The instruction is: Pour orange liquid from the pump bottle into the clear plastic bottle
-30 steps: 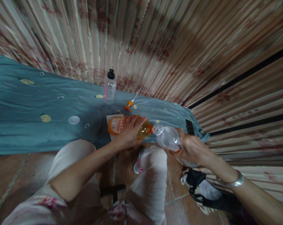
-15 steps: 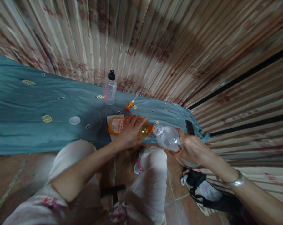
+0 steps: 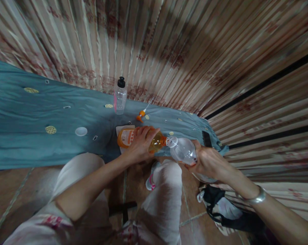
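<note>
My left hand (image 3: 141, 141) is wrapped round an orange-labelled bottle (image 3: 125, 137) of amber liquid, tipped on its side with its neck to the right. In my right hand (image 3: 206, 158) is a clear plastic bottle (image 3: 183, 149), tilted so its mouth meets the neck of the amber one. Whether liquid is flowing between the two mouths I cannot make out. Behind my left hand, an orange pump top (image 3: 141, 115) with a thin clear tube lies on the cloth. A clear squeeze bottle (image 3: 120, 98) with a black cap stands upright farther back.
A teal patterned cloth (image 3: 62, 112) covers the low surface, with a white round lid (image 3: 81, 131) on it. A dark object (image 3: 206, 139) lies near its right end. Pleated curtains (image 3: 143, 44) hang behind. A black bag (image 3: 215, 197) rests on the tiled floor.
</note>
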Demonstrator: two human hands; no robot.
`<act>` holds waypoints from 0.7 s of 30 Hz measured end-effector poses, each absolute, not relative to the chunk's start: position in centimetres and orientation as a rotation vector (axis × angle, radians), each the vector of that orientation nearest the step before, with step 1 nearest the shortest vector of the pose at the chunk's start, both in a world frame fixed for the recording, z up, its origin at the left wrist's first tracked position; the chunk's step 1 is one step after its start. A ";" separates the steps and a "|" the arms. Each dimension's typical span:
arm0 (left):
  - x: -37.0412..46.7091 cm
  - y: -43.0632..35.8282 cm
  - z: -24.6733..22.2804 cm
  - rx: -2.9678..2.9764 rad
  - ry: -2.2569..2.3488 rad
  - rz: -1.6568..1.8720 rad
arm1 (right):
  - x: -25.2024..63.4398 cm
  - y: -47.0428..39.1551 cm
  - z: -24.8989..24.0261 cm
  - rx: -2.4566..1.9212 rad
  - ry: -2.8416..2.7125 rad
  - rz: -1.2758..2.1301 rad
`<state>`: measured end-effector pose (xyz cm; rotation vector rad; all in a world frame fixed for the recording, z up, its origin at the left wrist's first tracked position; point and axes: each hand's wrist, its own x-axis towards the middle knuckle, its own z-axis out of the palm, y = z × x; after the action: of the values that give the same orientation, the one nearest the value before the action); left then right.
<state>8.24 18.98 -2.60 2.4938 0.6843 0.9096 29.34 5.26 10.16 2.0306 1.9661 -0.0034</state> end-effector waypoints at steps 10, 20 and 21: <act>8.3 18.9 -2.4 2.492 0.688 0.879 | 29.0 5.4 10.2 2.059 1.936 -0.024; 8.3 19.0 -2.6 2.473 0.672 0.906 | 29.0 5.3 10.2 2.074 1.916 -0.064; 8.3 19.0 -2.5 2.471 0.670 0.909 | 28.9 5.3 10.3 2.077 1.915 -0.068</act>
<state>8.29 18.96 -2.53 2.4713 0.6697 0.9088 28.90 5.28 10.31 2.0771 1.9145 -0.0677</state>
